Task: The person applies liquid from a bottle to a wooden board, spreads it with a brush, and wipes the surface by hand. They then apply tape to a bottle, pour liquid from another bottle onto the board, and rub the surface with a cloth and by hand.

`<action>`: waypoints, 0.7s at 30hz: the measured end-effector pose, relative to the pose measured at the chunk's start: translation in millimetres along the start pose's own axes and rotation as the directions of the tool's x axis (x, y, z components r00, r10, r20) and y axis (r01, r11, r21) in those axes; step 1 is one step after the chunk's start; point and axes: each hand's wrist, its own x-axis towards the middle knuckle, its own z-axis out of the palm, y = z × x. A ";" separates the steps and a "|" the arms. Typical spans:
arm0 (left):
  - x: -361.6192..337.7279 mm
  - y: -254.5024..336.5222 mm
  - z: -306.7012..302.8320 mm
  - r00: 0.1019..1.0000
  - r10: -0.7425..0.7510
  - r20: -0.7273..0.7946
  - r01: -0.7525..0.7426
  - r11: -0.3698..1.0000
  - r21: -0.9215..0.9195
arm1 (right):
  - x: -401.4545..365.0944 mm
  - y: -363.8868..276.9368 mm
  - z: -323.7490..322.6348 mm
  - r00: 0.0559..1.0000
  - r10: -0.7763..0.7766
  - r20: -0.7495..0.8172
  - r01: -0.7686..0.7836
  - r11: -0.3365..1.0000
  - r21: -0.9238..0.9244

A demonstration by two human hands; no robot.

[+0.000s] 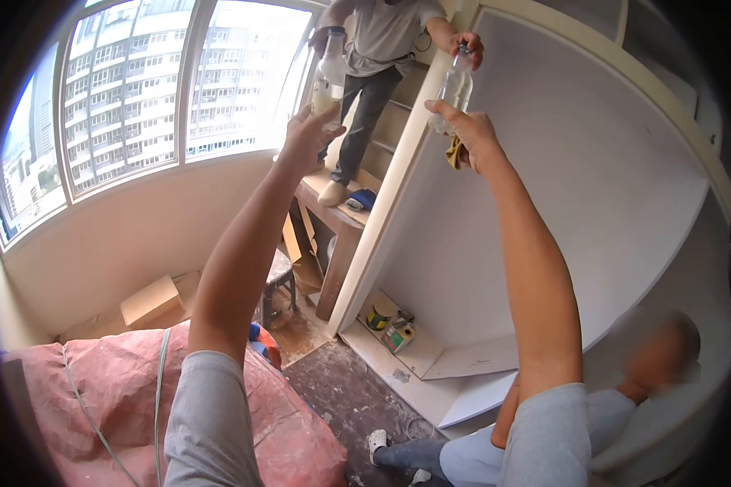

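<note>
While another person (382,36) grips both tops, left hand (307,136) clamped on cloudy bottle (328,79), right hand (469,134) on clear bottle (455,85).

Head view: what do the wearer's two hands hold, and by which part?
Left hand: a pale bottle, by its base. Right hand: a clear bottle, by its base, plus a yellow cloth. A standing person holds both tops.
</note>
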 end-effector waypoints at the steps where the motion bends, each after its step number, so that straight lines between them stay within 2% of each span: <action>1: -9.1 2.9 -2.4 0.999 -0.002 0.043 0.001 1.000 0.018 | 1.6 3.3 3.1 1.000 0.009 -0.010 -0.009 1.000 0.009; 4: -45.7 23.6 4.6 0.999 0.015 0.039 -0.019 0.995 0.100 | 8.7 7.1 12.1 0.999 0.037 -0.023 -0.034 0.994 0.106; 7: -101.8 54.8 25.1 0.991 0.065 0.116 -0.078 0.991 0.110 | 4.2 1.9 17.8 0.995 0.053 -0.079 -0.035 0.977 0.213; 10: -164.5 88.3 47.2 0.980 0.121 0.161 -0.149 0.974 0.173 | 12.4 -3.8 17.2 0.984 0.149 -0.100 -0.121 0.962 0.244; 11: -182.7 99.7 49.6 0.982 0.097 0.163 -0.129 0.971 0.202 | 14.6 -1.0 19.1 0.985 0.149 -0.085 -0.122 0.958 0.260; 13: -216.1 117.1 51.8 0.986 0.041 0.165 -0.084 0.961 0.262 | 17.1 7.6 25.1 0.995 0.098 -0.023 -0.089 0.962 0.257; 15: -247.0 119.8 47.2 0.996 0.025 0.089 -0.048 0.964 0.262 | 9.8 19.1 38.5 1.000 0.014 0.027 -0.020 0.968 0.249; 17: -273.8 118.5 37.5 0.998 0.036 0.049 -0.048 0.962 0.268 | -63.3 -14.3 46.1 0.985 -0.055 0.161 -0.025 0.888 0.459; 19: -302.4 115.3 30.6 0.999 -0.048 0.009 0.045 0.974 0.220 | -131.4 -24.9 45.7 0.916 -0.260 0.304 0.051 0.829 0.557; 21: -332.4 99.9 21.0 0.991 -0.133 0.008 0.129 0.975 0.183 | -187.2 -13.6 43.1 0.821 -0.430 0.376 0.115 0.769 0.629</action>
